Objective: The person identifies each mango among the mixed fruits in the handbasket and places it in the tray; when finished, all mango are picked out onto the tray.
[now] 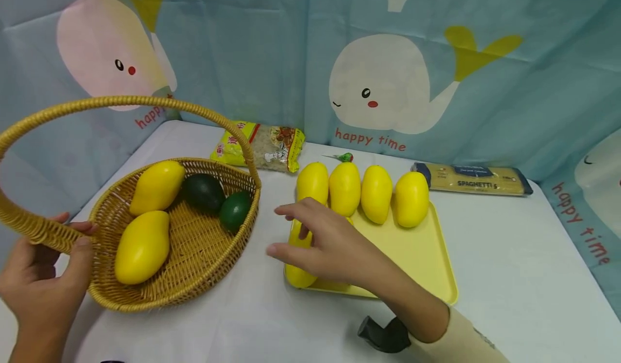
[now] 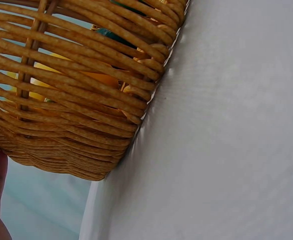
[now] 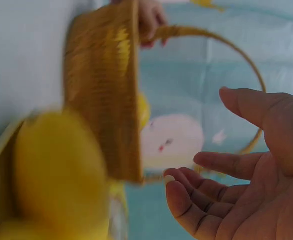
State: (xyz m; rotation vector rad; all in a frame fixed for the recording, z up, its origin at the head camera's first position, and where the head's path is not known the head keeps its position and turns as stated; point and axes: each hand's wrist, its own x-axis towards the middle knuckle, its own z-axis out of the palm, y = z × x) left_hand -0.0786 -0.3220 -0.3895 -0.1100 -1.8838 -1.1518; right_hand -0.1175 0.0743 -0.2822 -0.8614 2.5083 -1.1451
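Observation:
My left hand grips the wicker basket at its left side, where the tall handle meets the rim. Inside the basket lie two yellow mangoes and two dark green avocados. In the left wrist view, woven wicker hides most of the fruit, and only some fingers show. Over the left part of a yellow tray hovers my right hand, its fingers loosely spread around nothing. Several mangoes rest along the tray's far and left sides; my hand partly covers those on the left.
Behind the basket lies a yellow-and-clear food packet. A spaghetti pack sits at the back right, and a small green-and-red item is behind the tray. Near my right forearm is a dark curved object. A printed curtain bounds the table.

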